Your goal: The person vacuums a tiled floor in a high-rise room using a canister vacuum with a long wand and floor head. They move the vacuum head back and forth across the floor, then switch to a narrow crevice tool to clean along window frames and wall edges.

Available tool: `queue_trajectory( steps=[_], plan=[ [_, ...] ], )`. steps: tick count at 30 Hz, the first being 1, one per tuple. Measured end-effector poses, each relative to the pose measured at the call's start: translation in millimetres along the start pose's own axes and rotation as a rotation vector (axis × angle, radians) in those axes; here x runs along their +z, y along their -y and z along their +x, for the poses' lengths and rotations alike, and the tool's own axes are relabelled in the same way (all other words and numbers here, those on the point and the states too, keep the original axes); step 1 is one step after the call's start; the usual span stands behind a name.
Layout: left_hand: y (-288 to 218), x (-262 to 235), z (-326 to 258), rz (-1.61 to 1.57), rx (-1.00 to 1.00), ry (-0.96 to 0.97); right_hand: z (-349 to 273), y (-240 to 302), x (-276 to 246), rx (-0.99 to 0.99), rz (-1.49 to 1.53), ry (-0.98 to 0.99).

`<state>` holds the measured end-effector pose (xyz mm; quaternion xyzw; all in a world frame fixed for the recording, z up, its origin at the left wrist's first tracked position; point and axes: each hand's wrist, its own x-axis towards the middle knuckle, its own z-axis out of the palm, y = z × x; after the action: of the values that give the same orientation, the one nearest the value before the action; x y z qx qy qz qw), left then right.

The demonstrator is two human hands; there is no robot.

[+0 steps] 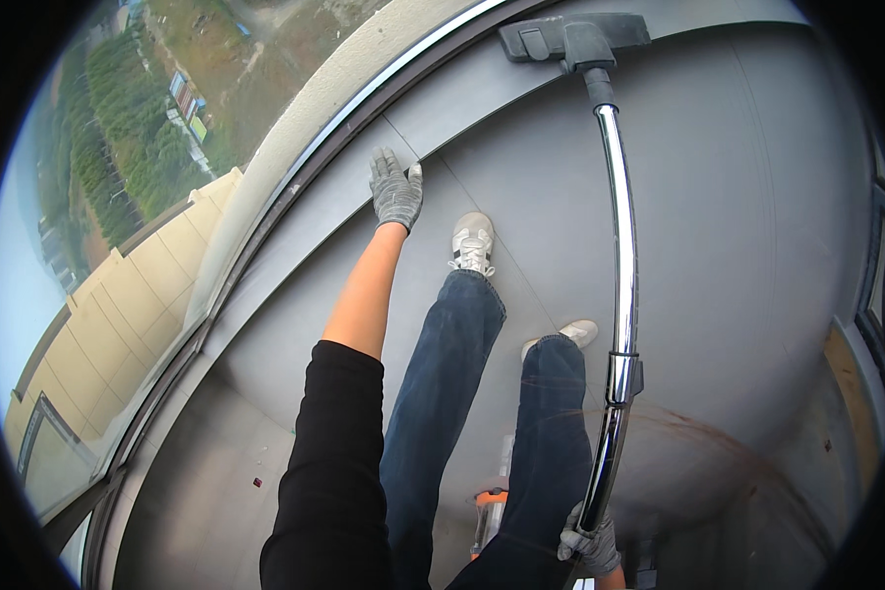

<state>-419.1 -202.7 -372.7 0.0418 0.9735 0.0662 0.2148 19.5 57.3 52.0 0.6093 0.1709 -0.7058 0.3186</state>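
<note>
My left hand (396, 192), in a grey work glove, lies with its fingers stretched out on the edge of the grey window ledge (354, 162). My right hand (597, 551), gloved alike, is wrapped round the lower end of a shiny chrome vacuum cleaner tube (623, 231). The tube reaches away from me to a dark grey floor nozzle (582, 41), which is on the ledge at the far side. A joint with a dark catch (637, 377) shows partway along the tube.
Both my feet, in pale shoes (473, 239), stand on the grey tiled floor (718, 197). Behind my legs is an orange and clear object (490, 500), partly hidden. A curved window frame (265, 211) borders the left; trees and a beige wall (133, 305) show outside. A small dark red scrap (258, 482) lies lower left.
</note>
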Motion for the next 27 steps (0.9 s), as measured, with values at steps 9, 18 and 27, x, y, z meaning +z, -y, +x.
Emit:
queue_trajectory(
  steps=[9, 18, 27],
  plan=[
    [-41.8, 43.5, -10.1, 0.099, 0.328, -0.135, 6.3, 7.0, 18.3, 0.183, 0.088, -0.044],
    [-14.4, 36.3, 34.8, 0.071, 0.339, -0.268, 3.1, 5.1, 14.7, 0.19, 0.083, -0.042],
    [-16.5, 27.2, 2.5, 0.072, 0.398, -0.118, 2.2, -1.1, 10.4, 0.166, 0.09, -0.006]
  ],
)
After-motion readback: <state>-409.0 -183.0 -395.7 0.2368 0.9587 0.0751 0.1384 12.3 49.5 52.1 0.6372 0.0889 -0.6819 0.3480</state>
